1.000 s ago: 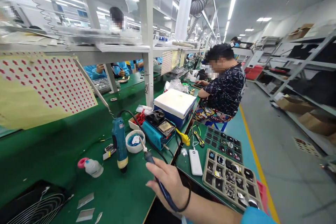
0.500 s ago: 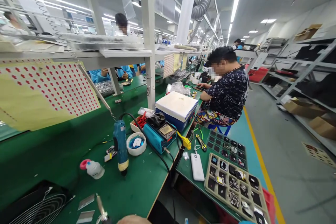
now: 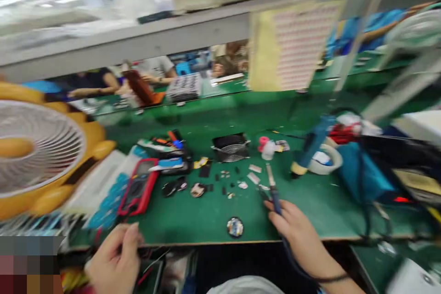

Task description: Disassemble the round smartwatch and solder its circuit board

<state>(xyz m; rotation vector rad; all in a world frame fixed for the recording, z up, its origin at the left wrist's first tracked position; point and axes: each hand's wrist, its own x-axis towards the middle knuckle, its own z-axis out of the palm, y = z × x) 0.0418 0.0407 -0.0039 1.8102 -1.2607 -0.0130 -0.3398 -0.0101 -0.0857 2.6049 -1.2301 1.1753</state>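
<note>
My right hand [image 3: 298, 234] is closed around a soldering iron [image 3: 274, 195], its tip pointing away over the green bench [image 3: 193, 220]. A pair of dark tweezers [image 3: 263, 195] seems to lie against the same fingers. My left hand [image 3: 117, 257] is curled at the bench's front edge, thumb over the fingers; whatever it may hold is hidden. Between the hands, a round circuit board [image 3: 235, 227] rests near the edge. Small dark parts and a round metal-looking piece [image 3: 197, 189] are scattered beyond it. A red multimeter [image 3: 138, 187] stands past my left hand.
A yellow fan [image 3: 93, 147] fills the left side. An electric screwdriver [image 3: 312, 147] hangs at right beside a white tape roll [image 3: 325, 160] and a blue soldering station [image 3: 363, 174]. Behind are a small black fan [image 3: 230, 148] and a white bottle [image 3: 268, 150]. People work across the bench.
My view has swung left from the aisle and side table to face the bench. Both hands now show; earlier only the iron's front part and a bit of hand appeared at the bottom.
</note>
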